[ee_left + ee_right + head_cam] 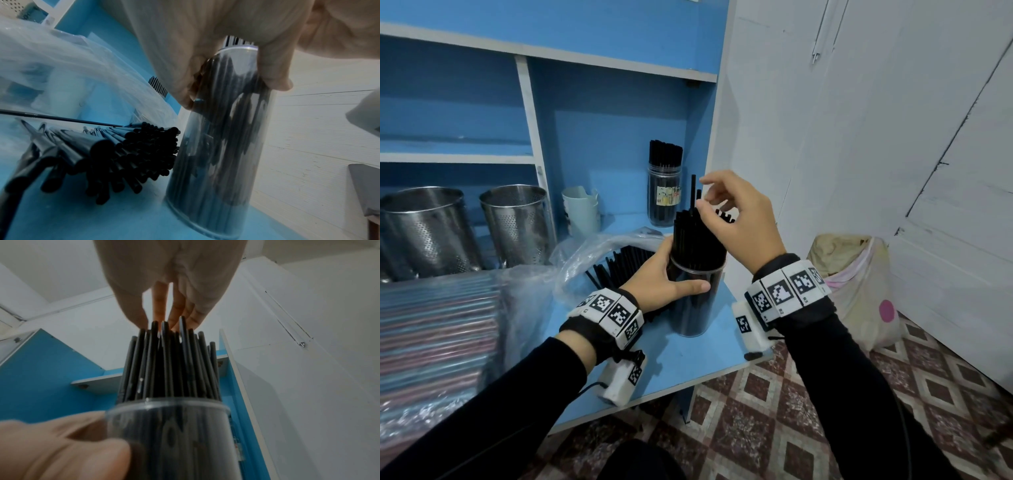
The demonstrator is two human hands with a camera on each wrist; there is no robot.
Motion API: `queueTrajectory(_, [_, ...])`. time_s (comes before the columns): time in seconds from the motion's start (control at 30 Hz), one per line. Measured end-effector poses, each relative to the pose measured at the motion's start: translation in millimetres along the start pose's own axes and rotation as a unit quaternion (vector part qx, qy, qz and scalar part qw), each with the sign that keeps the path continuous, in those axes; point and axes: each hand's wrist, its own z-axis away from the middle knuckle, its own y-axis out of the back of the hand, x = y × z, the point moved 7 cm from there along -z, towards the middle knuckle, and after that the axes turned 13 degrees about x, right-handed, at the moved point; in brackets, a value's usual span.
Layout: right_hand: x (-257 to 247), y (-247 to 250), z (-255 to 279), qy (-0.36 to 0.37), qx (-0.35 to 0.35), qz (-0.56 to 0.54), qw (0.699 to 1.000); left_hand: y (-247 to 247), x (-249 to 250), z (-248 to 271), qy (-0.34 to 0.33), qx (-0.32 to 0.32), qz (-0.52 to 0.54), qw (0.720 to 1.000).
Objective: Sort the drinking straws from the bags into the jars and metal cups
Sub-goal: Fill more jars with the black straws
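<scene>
- Clear jar (695, 301): stood upright near the front right corner of the blue shelf board (681, 356), packed with black straws (697, 236) whose tops rose well above the rim.
- Left hand (664, 274): was wrapped round the upper part of the jar, thumb across the front and fingers (185, 91) behind (the left wrist view showed them curled against the clear wall).
- Right hand (739, 219): was held over the straw tops, fingertips (141, 319) lowered onto the tallest ones; two straws stood higher than the rest, just beside the thumb and forefinger. Whether a straw was actually pinched could not be told, since the right wrist view was blurred at that spot.
- Loose black straws (131, 152): lay in a heap on the board just left of the jar, partly inside an opened clear plastic bag (599, 253).
- Second jar (665, 195): a labelled clear jar, likewise filled with black straws, stood further back on the same board, well apart from the first.
- Two perforated metal cups (517, 222): stood side by side in the left shelf compartment.
- Pale plastic cups (582, 212): stacked, between the metal cups and the second jar.
- Bag of coloured straws (434, 329): lay at the front left, its contents striped in pink and blue.
- Sack (859, 291): a pale sack rested on the tiled floor to the right, against the white wall.
</scene>
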Motion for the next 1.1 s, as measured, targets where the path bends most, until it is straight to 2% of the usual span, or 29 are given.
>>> queueTrajectory(0.27, [2,-11,11,0.024,-0.040,0.038,0.998,1,0,0,-0.003,0.000,-0.009,1.000])
queueTrajectory(0.43, [8,-12,18,-0.008,-0.048,0.019,0.999,1,-1,0,-0.003,-0.002,-0.007,1.000])
queueTrajectory(0.53, [6,-10,4,-0.032,-0.040,-0.022,0.998,1,-2,-1,-0.004,-0.001,-0.005,1.000])
queueTrajectory(0.7, [-3,-11,-13,-0.012,-0.035,-0.046,0.998,1,-3,-1,-0.005,-0.001,0.000,1.000])
queueTrajectory(0.87, [6,-3,-3,-0.022,-0.008,-0.044,0.999,1,-3,-2,-0.007,-0.001,-0.004,1.000])
queueTrajectory(1.1, [15,-3,7,-0.045,-0.013,-0.030,0.998,2,-2,-1,-0.009,0.003,-0.011,1.000])
